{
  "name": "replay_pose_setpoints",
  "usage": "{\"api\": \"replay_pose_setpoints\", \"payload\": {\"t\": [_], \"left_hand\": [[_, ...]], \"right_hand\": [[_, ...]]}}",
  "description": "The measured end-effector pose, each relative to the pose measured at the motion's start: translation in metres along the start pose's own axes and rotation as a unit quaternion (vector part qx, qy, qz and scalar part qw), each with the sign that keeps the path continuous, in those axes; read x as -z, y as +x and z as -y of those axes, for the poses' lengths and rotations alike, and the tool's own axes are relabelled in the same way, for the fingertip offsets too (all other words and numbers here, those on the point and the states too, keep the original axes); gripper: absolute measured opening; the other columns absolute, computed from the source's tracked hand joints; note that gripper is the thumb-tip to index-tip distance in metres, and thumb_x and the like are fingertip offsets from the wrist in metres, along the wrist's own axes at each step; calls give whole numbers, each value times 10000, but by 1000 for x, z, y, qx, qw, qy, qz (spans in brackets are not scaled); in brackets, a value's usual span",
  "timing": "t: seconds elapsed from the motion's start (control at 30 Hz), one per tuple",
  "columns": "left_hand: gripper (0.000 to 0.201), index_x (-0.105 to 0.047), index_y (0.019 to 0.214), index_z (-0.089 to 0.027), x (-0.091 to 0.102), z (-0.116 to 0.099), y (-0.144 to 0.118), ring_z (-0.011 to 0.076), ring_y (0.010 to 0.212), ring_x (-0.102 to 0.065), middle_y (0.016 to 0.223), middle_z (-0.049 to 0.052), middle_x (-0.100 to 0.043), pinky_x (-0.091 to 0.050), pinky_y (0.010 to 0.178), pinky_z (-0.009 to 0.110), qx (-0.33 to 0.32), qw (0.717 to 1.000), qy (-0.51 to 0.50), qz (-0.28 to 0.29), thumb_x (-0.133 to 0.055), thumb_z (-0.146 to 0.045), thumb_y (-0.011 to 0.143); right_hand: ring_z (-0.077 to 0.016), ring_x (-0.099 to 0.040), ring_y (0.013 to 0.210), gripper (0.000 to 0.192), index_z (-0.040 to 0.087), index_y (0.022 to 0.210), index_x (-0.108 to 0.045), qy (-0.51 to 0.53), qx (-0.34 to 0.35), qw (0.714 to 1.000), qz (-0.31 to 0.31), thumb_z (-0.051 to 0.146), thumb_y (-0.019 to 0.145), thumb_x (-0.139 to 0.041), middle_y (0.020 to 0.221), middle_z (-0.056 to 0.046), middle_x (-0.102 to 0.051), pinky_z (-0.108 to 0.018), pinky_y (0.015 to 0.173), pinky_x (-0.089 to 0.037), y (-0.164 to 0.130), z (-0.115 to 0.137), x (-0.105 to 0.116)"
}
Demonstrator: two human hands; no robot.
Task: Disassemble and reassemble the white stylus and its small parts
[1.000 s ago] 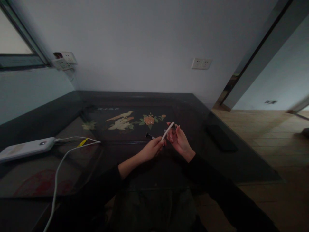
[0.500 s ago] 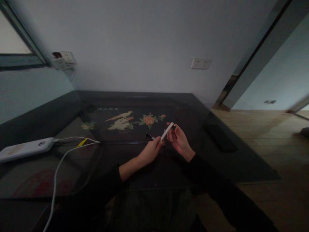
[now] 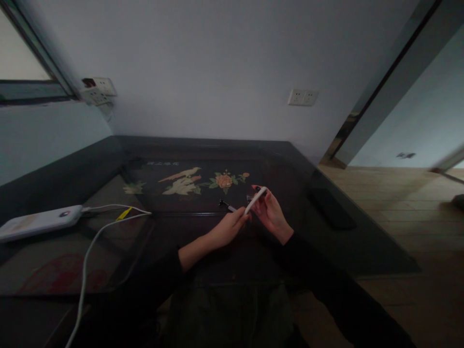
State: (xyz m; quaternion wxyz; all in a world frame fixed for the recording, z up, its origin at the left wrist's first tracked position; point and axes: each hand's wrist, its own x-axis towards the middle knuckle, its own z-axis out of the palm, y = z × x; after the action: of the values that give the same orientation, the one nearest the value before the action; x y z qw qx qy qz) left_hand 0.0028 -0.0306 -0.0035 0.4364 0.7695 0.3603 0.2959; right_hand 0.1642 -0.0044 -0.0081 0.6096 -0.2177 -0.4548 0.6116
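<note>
A slim white stick-like object (image 3: 254,201) slants up to the right above the dark table. My left hand (image 3: 225,230) is closed round its lower end. My right hand (image 3: 272,216) has its fingers curled at the upper end, where a small dark piece (image 3: 258,189) shows by the fingertips; what they grip there is partly hidden. The white object looks slightly bent, and its exact kind is unclear. Just beyond my left fingers is a small thin piece with a dark forked end and a pale shaft (image 3: 226,205); whether it lies on the table cannot be told.
The dark table (image 3: 203,261) bears a bird-and-flower picture (image 3: 223,181). On the left lies a white power bank-like device (image 3: 39,222) with a white cable (image 3: 84,270) and yellow tag (image 3: 124,213). A black flat object (image 3: 331,209) lies right. Wall sockets (image 3: 303,97) are behind.
The upper end of the white object has shifted slightly right toward my right hand, and the object now looks more bent. My right fingers have moved a little; my left hand stays nearly still.
</note>
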Motion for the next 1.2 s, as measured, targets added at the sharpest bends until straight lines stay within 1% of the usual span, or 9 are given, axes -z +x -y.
{"api": "replay_pose_setpoints", "payload": {"t": [0.17, 0.37, 0.47, 0.57, 0.73, 0.87, 1.0, 1.1, 1.2], "left_hand": [[218, -485, 840, -173, 3, 6, 5, 112, 592, -428, 641, -37, -442, -344, 572, 230, 18, 998, 35, -52, -354, -319, 936], [195, -463, 815, -180, 3, 8, 6, 114, 596, -437, 628, -37, -450, -324, 555, 221, 39, 995, 41, -84, -364, -298, 934], [179, -459, 834, -186, 0, 6, 4, 116, 596, -445, 635, -39, -452, -331, 568, 224, 41, 995, 43, -80, -359, -294, 936], [156, -461, 851, -189, -3, 3, 1, 121, 604, -460, 655, -34, -471, -348, 597, 237, 34, 996, 53, -62, -361, -278, 933], [177, -444, 832, -191, -5, 2, -1, 124, 613, -462, 669, -29, -481, -356, 615, 247, 10, 998, 57, -17, -352, -296, 940], [209, -458, 851, -185, -3, 3, -1, 118, 607, -448, 667, -34, -462, -355, 605, 240, -10, 999, 36, 5, -332, -322, 948], [200, -473, 842, -181, 2, 6, 3, 115, 597, -433, 648, -38, -442, -341, 588, 234, 2, 999, 35, -29, -354, -311, 937], [198, -468, 828, -180, 5, 10, 6, 113, 583, -417, 633, -41, -428, -326, 569, 230, 21, 997, 35, -62, -362, -310, 932], [204, -452, 809, -181, 6, 12, 8, 108, 574, -406, 623, -45, -419, -319, 562, 226, 30, 996, 33, -76, -360, -315, 932]], "right_hand": [[-87, -355, 464, 439, 227, 1006, -594, 2, 4, 1000, 0, 562, 738, -683, 559, 68, -460, -231, 446, -285, 2, 0, -1], [-90, -329, 448, 379, 262, 939, -547, -3, 4, 1000, -1, 546, 734, -693, 533, 82, -456, -233, 446, -255, 2, 1, -3], [-88, -346, 451, 390, 254, 989, -561, -9, 8, 1000, 7, 544, 754, -675, 537, 80, -458, -232, 444, -266, 2, 1, -2], [-85, -366, 454, 424, 233, 1027, -581, -17, 5, 1000, -1, 554, 762, -661, 545, 75, -465, -234, 445, -303, 2, 0, -2], [-74, -394, 470, 451, 205, 1004, -623, 4, -7, 999, -31, 545, 719, -705, 579, 68, -471, -219, 435, -332, 1, 1, -2], [-74, -400, 481, 484, 197, 1011, -623, 8, -9, 1000, -28, 556, 700, -716, 584, 67, -473, -213, 437, -336, 1, 1, -1], [-79, -388, 462, 452, 205, 1043, -603, 1, -2, 1000, -9, 551, 760, -666, 561, 66, -483, -225, 447, -320, 2, 0, 0], [-73, -369, 444, 374, 237, 992, -579, 13, 8, 1000, 9, 515, 764, -682, 551, 77, -479, -219, 443, -282, 2, -1, 0], [-76, -364, 438, 333, 254, 951, -547, 15, 11, 1000, 17, 497, 769, -686, 538, 85, -484, -219, 448, -278, 3, 0, -1]]}}
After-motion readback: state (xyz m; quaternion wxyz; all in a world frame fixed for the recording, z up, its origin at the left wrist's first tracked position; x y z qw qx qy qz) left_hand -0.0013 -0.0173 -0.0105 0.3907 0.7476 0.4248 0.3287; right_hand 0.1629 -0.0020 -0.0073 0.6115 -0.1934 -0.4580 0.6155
